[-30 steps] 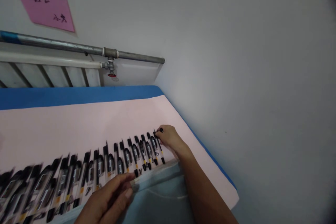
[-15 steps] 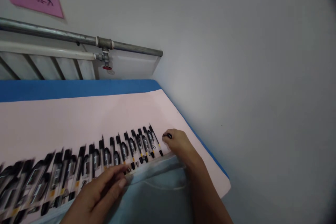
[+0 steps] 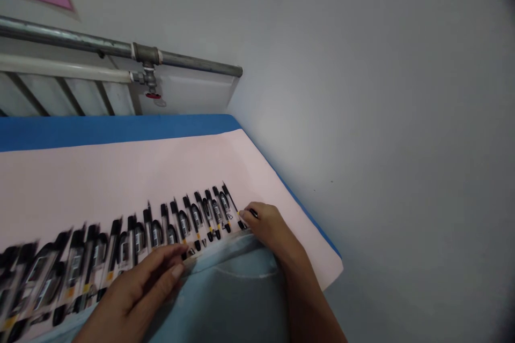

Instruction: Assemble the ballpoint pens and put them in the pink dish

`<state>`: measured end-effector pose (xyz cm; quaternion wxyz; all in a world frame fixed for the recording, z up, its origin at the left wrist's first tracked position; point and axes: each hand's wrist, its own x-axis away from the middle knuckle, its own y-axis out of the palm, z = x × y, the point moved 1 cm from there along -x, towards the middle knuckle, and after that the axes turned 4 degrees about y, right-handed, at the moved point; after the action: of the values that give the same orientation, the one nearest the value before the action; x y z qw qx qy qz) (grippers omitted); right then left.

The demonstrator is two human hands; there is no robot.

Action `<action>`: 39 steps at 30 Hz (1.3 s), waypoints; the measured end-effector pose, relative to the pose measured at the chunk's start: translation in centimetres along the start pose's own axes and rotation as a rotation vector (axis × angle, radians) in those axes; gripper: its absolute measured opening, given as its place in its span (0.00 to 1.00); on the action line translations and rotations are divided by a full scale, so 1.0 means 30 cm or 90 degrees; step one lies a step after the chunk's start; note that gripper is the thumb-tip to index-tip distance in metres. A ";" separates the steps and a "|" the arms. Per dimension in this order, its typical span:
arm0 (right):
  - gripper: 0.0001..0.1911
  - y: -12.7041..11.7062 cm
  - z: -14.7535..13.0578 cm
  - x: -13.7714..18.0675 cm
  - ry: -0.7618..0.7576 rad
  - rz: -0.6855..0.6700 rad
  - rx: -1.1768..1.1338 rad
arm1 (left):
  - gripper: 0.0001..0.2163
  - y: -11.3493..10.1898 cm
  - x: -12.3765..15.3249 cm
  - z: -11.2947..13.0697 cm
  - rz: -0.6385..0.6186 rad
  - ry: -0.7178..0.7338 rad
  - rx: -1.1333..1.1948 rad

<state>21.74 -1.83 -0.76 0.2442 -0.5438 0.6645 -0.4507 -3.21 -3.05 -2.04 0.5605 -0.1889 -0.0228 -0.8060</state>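
Note:
My right hand (image 3: 263, 223) is at the right end of a long row of pens, with its fingers closed on a small black pen cap (image 3: 253, 213). Its fingertips are close to the last pen (image 3: 231, 201) in the row, a clear barrel with a black top and a yellow band; whether they touch it I cannot tell. My left hand (image 3: 140, 292) rests at the near edge, its curled thumb and forefinger apart and nothing visible between them. Small metal pen tips (image 3: 203, 243) lie by its fingertips. Black caps with clips (image 3: 196, 214) lie among the barrels.
The pens lie on a pink sheet (image 3: 161, 163) over a blue table top (image 3: 120, 127). Light-blue cloth (image 3: 233, 295) meets the near edge. A wall (image 3: 362, 118) borders the right side. Behind run a metal pipe (image 3: 193, 61), a red-handled valve (image 3: 151, 83) and a radiator (image 3: 60, 67).
My right hand has moved closer to the last pen in the row, the black cap still in its fingers. The view has shifted slightly; my left hand stays at the near edge.

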 end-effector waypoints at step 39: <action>0.16 0.029 0.064 -0.108 -0.059 0.277 -0.042 | 0.11 0.016 0.024 0.079 -0.157 0.311 -0.256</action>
<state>23.81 0.58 -2.95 0.3483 -0.4150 0.7686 -0.3401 -2.34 -3.27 0.31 0.3993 -0.0923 0.2489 -0.8775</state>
